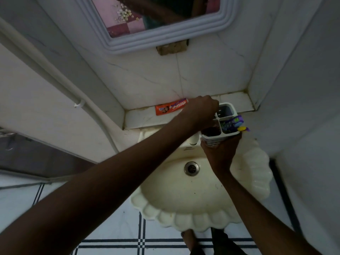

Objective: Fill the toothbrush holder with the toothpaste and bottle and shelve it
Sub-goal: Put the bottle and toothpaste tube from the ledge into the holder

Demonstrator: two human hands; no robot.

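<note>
A white toothbrush holder (227, 107) with four compartments is held above the sink's back edge, next to the shelf (145, 119). My right hand (219, 151) grips it from below and in front. Purple and yellow toothbrushes (234, 124) stick out of its right front compartment. My left hand (201, 111) reaches over the holder's left side, fingers closed downward on a dark bottle (211, 131) that sits in the left front compartment. The orange toothpaste box (170, 109) lies flat on the shelf against the wall, just left of my left hand.
A cream scalloped sink (253, 173) with a metal drain (191, 168) is below the holder. A white tap (193, 140) stands at its back. A mirror (156, 21) hangs above the shelf. Walls close in on both sides.
</note>
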